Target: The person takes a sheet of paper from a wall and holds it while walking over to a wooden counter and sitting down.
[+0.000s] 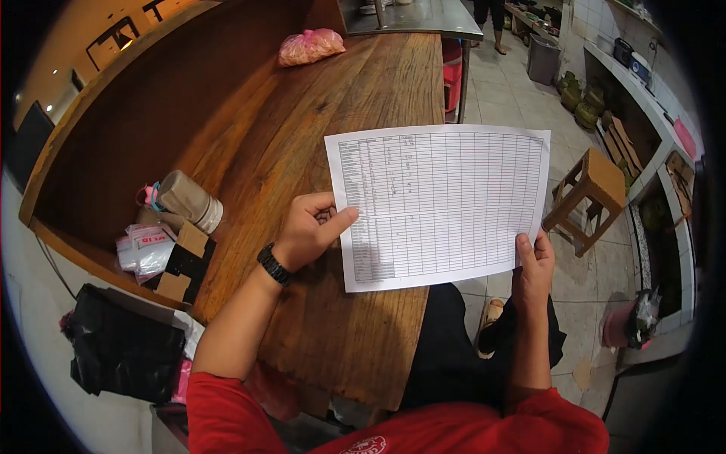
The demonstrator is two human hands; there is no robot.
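Note:
Between my two hands is a white sheet of paper [469,204] printed with a table of rows and columns, with text and some handwritten marks toward its left side. My left hand [314,231], with a black watch [273,264] on the wrist, pinches the sheet's left edge, thumb on top. At the lower right edge my right hand [534,261] grips it with the thumb in front; the other fingers are mostly behind the paper. The sheet is held up over the edge of the wooden table [363,340] and my lap.
On the table lie a pink plastic bag [311,48], a clear jar [190,198] on its side and plastic packets [147,250]. A black bag [125,344] hangs at left. A wooden stool [590,197] stands on the tiled floor at right. Another person's legs [490,23] show far back.

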